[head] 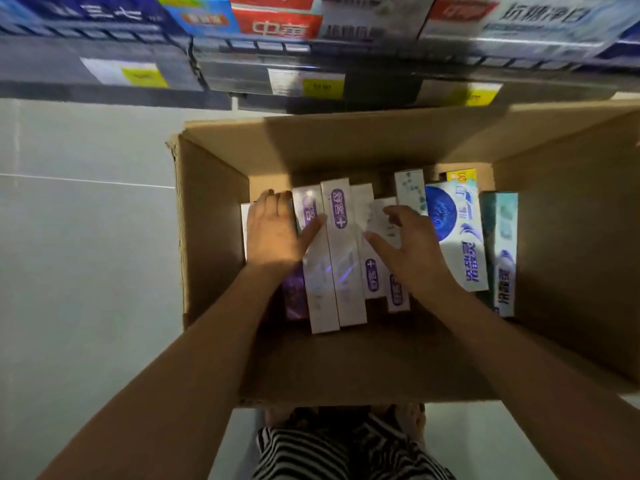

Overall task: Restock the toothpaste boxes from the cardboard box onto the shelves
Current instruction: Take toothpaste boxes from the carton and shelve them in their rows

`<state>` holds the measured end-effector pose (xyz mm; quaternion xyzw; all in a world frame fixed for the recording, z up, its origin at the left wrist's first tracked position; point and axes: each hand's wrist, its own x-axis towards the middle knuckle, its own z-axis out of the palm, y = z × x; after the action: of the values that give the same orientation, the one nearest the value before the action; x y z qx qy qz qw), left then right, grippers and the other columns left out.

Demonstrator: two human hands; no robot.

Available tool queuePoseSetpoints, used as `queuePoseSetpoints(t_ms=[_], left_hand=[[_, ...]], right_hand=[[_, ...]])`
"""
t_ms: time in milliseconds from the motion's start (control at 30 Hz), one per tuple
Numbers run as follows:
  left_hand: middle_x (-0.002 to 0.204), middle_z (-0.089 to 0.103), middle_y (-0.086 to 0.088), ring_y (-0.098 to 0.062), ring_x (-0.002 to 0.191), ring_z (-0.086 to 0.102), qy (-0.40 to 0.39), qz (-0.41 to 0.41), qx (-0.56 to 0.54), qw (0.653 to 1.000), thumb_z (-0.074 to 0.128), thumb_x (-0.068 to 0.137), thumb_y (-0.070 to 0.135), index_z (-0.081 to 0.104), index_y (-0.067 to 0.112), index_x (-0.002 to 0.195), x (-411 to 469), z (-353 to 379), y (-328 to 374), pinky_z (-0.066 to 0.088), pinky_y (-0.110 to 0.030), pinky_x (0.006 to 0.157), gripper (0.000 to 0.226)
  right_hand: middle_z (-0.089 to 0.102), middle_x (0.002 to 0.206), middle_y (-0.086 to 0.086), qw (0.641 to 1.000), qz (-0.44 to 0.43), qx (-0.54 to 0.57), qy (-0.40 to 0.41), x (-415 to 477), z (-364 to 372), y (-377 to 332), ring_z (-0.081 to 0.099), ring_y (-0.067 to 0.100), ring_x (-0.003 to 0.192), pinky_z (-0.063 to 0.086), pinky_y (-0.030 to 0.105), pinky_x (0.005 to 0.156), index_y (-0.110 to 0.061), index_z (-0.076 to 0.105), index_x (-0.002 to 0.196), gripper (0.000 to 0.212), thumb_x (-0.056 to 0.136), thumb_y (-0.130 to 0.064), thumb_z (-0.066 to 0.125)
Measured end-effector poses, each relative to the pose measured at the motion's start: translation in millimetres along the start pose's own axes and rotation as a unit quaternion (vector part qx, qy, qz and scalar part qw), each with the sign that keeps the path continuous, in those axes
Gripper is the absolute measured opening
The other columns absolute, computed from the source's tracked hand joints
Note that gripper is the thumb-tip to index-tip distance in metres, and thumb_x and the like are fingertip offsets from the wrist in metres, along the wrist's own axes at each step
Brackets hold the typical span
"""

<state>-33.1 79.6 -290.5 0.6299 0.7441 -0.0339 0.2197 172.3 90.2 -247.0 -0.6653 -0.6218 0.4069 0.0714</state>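
White-and-purple toothpaste boxes (343,258), packed in a row, lie under both hands. Left grip (273,230): released, palm flat on the row's left end, thumb spread across one box. Right grip (405,244): released, fingers splayed, touching the paler boxes mid-row. To the right: blue-and-white toothpaste box (457,237), then a teal box (505,254). All sit inside the open cardboard box (214,237), on the grey tiled floor (86,237). Beyond: shelves (311,64) stocked with cartons, yellow price tags (323,88) on the edges.
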Motion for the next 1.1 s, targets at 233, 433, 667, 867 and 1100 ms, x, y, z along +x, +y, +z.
queuePoseSetpoints(t_ms=[233, 433, 667, 867, 1100], left_hand=[[0.125, 0.052, -0.018, -0.034, 0.124, 0.042, -0.024, -0.003, -0.051, 0.998, 0.048, 0.085, 0.063, 0.05, 0.004, 0.12, -21.9, -25.4, 6.6, 0.036, -0.044, 0.103, 0.069], [0.107, 0.053, -0.01, -0.02, 0.086, 0.054, -0.083, 0.024, -0.214, 0.973, 0.077, 0.074, 0.031, 0.047, 0.011, 0.105, -22.8, -47.1, -2.8, 0.047, -0.032, 0.076, 0.047], [0.106, 0.06, 0.0, -0.021, 0.094, 0.065, -0.132, -0.029, -0.382, 0.914, 0.09, 0.052, 0.025, 0.052, 0.022, 0.101, -39.4, -89.9, 4.2, 0.057, -0.045, 0.077, 0.063], [0.106, 0.068, 0.003, -0.01, 0.098, 0.067, -0.123, 0.019, -0.487, 0.865, 0.087, 0.044, 0.035, 0.055, 0.025, 0.103, -32.9, -138.5, 29.2, 0.057, -0.036, 0.083, 0.067], [0.112, 0.069, 0.004, -0.011, 0.103, 0.066, -0.161, 0.091, -0.523, 0.832, 0.081, 0.063, 0.021, 0.057, 0.021, 0.114, -14.1, -137.4, 45.8, 0.054, -0.028, 0.081, 0.057]], right_hand=[[0.056, 0.118, 0.007, 0.997, 0.006, 0.076, 0.026, -8.4, 1.9, -12.2, 0.048, 0.018, 0.111, 0.034, 0.02, 0.085, -0.012, 0.05, 0.128, 0.049, 0.085, -0.03, 0.065], [0.054, 0.115, 0.002, 0.993, -0.021, 0.116, -0.003, -1.9, 4.9, -22.5, 0.049, 0.014, 0.109, 0.038, 0.019, 0.084, -0.015, 0.049, 0.128, 0.052, 0.082, -0.028, 0.069], [0.05, 0.126, -0.003, 0.961, -0.021, 0.134, -0.242, -0.1, 1.5, -36.9, 0.05, 0.01, 0.11, 0.046, 0.018, 0.082, -0.028, 0.039, 0.135, 0.078, 0.069, -0.023, 0.082], [0.065, 0.116, 0.006, 0.871, -0.013, 0.298, -0.39, -4.4, -23.9, -47.6, 0.064, 0.016, 0.107, 0.054, 0.023, 0.083, -0.012, 0.054, 0.121, 0.047, 0.08, 0.007, 0.064], [0.07, 0.104, -0.002, 0.851, -0.012, 0.396, -0.345, -5.8, -44.0, -45.7, 0.065, 0.013, 0.103, 0.054, 0.026, 0.081, -0.017, 0.057, 0.113, 0.048, 0.07, -0.009, 0.075]])
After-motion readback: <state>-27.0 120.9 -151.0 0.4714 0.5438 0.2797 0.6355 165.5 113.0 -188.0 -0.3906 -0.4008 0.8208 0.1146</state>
